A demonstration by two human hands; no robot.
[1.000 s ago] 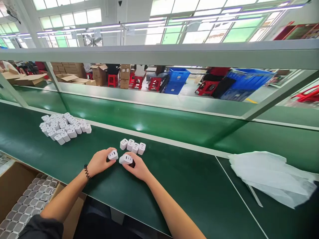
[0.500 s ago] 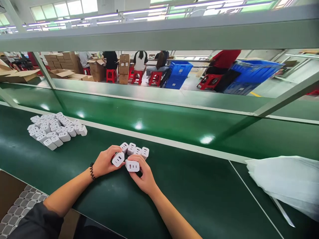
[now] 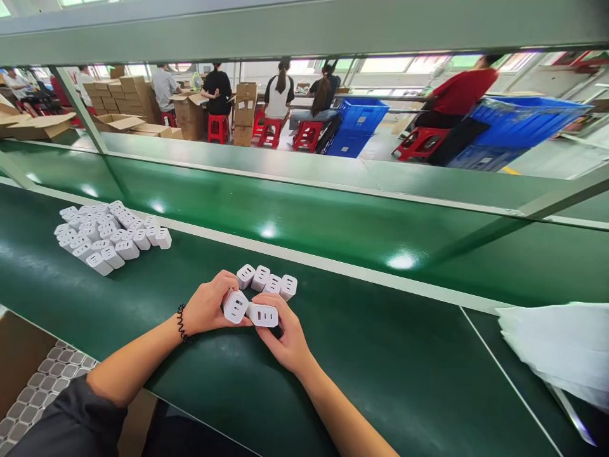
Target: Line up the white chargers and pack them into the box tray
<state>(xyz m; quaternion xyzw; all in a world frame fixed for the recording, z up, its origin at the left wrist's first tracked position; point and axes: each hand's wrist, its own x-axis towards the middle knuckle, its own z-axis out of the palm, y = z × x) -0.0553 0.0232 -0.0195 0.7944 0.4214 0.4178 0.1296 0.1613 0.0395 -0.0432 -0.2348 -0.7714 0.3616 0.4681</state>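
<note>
The left charger [image 3: 236, 307] and right charger [image 3: 264, 315] are filling the curled fingers of the left hand [image 3: 205, 310] and right hand [image 3: 288, 337]; inspection is seemingly happening, next probably calling for steady turning. Four chargers [image 3: 261, 278] are sitting just beyond the fingers.

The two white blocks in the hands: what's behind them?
Behind the held white blocks, four more white blocks sit in a row on the green table. The right hand hides part of at least one, and their far sides can't be seen.
</note>
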